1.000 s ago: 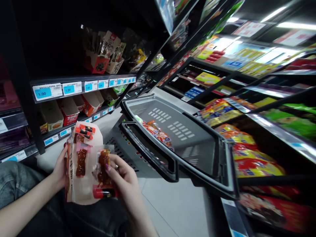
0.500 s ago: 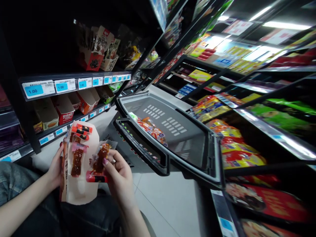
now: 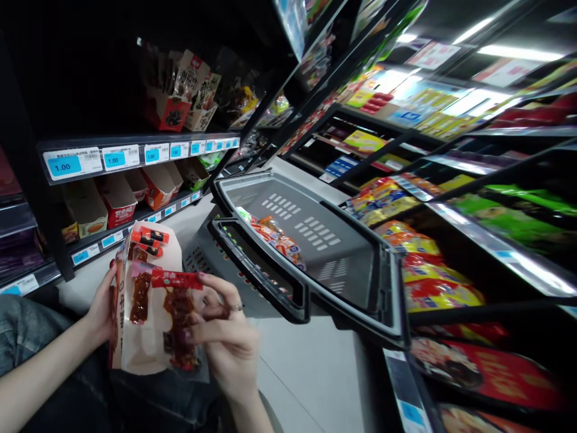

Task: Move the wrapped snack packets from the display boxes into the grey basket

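Observation:
My left hand [image 3: 101, 304] grips the left edge of an open snack display box [image 3: 139, 349] with small sealed snack packets lying in it. My right hand [image 3: 225, 337] pinches one clear snack packet [image 3: 178, 319] with a red top strip and dark reddish pieces, held flat over the box. A ring shows on one finger of that hand. A grey shopping basket [image 3: 324, 240] with black handles sits just to the right, tilted toward me, with several orange snack packets [image 3: 274, 237] inside.
Black store shelves stand on both sides. On the left are blue 1.00 price tags [image 3: 72, 163] and open snack cartons [image 3: 117, 201]. On the right are rows of yellow, red and green bags [image 3: 428, 282]. White floor tiles [image 3: 311, 379] lie below the basket.
My right hand has turned the packet over, so the red strip went from the bottom to the top. The packet now lies flat against the box. The view shifted slightly.

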Demonstrator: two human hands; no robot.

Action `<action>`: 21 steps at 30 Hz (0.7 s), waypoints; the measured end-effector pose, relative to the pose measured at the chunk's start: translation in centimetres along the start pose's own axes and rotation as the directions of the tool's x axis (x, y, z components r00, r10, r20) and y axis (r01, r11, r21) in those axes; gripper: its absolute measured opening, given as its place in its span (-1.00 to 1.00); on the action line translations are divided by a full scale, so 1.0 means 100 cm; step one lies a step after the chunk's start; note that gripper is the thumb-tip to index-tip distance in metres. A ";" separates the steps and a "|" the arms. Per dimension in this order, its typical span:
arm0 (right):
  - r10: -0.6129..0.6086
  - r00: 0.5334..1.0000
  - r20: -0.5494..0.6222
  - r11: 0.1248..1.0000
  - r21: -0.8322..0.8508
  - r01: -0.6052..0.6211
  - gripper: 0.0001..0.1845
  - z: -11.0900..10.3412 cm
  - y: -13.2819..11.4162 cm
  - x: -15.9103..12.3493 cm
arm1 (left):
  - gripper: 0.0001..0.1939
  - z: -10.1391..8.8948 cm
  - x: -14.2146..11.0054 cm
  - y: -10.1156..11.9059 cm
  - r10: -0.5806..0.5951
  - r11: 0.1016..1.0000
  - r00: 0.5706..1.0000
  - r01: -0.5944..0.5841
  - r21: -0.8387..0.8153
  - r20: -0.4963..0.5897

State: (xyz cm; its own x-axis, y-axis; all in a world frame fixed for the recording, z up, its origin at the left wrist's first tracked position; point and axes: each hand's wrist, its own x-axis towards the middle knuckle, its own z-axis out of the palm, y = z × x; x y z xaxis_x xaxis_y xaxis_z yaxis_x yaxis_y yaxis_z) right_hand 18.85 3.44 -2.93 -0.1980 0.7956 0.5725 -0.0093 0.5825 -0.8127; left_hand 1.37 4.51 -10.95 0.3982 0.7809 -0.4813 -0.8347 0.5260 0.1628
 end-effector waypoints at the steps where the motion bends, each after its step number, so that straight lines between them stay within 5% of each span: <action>1: -0.009 1.000 0.029 1.000 -0.008 0.010 -0.58 0.001 0.000 0.000 | -0.43 0.000 0.000 0.000 0.008 1.000 1.000 -0.008 -0.002 0.000; 21: 0.044 0.999 -0.003 0.999 0.015 -0.044 -0.63 0.002 -0.001 0.000 | -0.38 -0.003 0.000 -0.001 0.007 1.000 1.000 -0.007 0.000 0.031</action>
State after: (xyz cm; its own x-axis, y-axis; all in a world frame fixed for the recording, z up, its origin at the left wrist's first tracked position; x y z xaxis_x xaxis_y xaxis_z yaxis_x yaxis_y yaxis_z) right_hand 18.68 3.37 -2.85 -0.1952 0.8208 0.5368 -0.0155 0.5447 -0.8385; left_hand 1.30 4.37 -11.18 0.4039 0.7945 -0.4535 -0.8376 0.5204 0.1659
